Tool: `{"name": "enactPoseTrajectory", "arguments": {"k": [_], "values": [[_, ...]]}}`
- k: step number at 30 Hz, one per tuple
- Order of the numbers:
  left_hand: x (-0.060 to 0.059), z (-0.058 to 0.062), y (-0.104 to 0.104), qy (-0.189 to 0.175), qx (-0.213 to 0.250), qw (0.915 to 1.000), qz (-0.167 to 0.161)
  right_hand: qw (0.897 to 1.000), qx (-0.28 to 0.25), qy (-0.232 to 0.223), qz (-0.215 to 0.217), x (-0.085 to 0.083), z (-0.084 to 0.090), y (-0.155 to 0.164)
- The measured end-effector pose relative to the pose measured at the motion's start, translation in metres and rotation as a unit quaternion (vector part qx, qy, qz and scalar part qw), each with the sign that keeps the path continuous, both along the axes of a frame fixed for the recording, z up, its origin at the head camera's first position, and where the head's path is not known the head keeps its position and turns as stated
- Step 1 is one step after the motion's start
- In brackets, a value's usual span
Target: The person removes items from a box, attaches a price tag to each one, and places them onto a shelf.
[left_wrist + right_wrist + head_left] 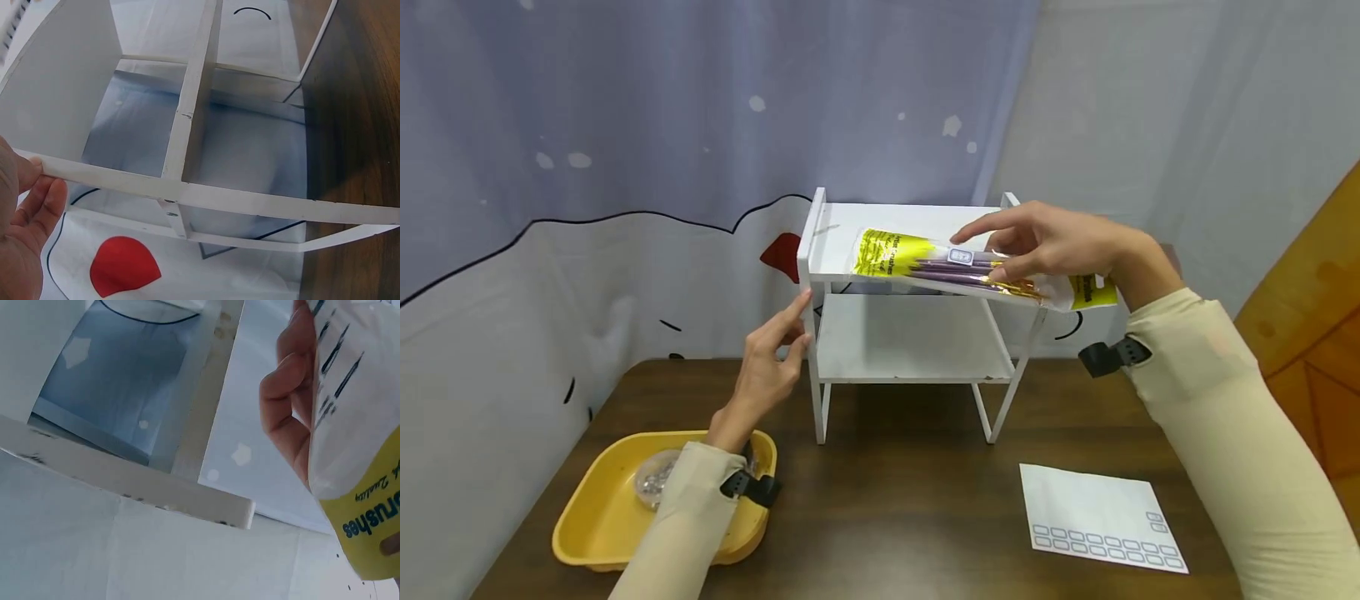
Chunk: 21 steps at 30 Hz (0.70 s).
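Observation:
A clear and yellow pack of paintbrushes (940, 265) lies across the front of the white two-tier shelf's (910, 215) top, its right end sticking out past the shelf's side. My right hand (1037, 242) holds the pack from above, thumb at the front. In the right wrist view, curled fingers (290, 394) show beside the pack (369, 462), which hides part of them. My left hand (771, 358) touches the shelf's left front leg with index finger and thumb. The left wrist view shows its fingertips (53, 190) against the white frame (250, 203).
A yellow basin (598, 500) stands on the brown table at left, with a round clear container (653, 477) inside, partly behind my left forearm. A white sheet with printed label boxes (1093, 508) lies at front right. A patterned curtain (700, 108) hangs behind the shelf.

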<state>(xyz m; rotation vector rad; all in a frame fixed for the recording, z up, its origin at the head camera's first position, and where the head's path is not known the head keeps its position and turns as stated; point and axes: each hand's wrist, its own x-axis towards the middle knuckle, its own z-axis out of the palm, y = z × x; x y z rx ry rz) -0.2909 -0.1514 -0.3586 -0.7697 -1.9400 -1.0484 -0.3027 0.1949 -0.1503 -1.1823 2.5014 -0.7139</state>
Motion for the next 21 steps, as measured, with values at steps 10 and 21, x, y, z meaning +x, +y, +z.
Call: {"name": "enactPoseTrajectory", "arguments": {"k": [10, 21], "values": [[0.0, -0.002, 0.001, -0.005, 0.005, 1.0, -0.004, 0.998, 0.053, 0.007, -0.043, -0.028, 0.007, -0.024], [-0.003, -0.004, 0.001, -0.008, 0.005, 1.0, 0.0, 0.988, 0.11, 0.07, -0.08, -0.046, 0.0, -0.041]]}}
